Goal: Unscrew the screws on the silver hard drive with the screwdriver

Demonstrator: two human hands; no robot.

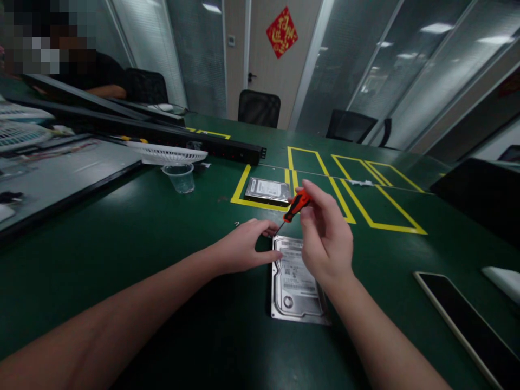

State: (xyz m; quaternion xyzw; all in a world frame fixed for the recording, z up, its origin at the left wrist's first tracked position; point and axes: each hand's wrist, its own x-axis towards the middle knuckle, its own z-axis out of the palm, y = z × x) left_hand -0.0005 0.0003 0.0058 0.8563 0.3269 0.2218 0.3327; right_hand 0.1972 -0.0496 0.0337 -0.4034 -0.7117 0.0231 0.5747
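A silver hard drive (pixel 296 290) lies flat on the green table (pixel 162 244) in front of me. My right hand (pixel 325 238) is closed round a small screwdriver with an orange and black handle (pixel 296 206), its tip angled down toward the drive's far left corner. My left hand (pixel 244 249) rests at that same corner, fingers curled and thumb against the drive's left edge. A second hard drive (pixel 268 189) sits farther back inside a square of yellow tape.
Yellow tape squares (pixel 377 200) mark the table beyond the drives. A clear plastic cup (pixel 180 177), a white basket (pixel 166 153) and a long black power strip (pixel 162 132) lie at the back left. A dark tablet (pixel 471 325) is at right. Another person sits far left.
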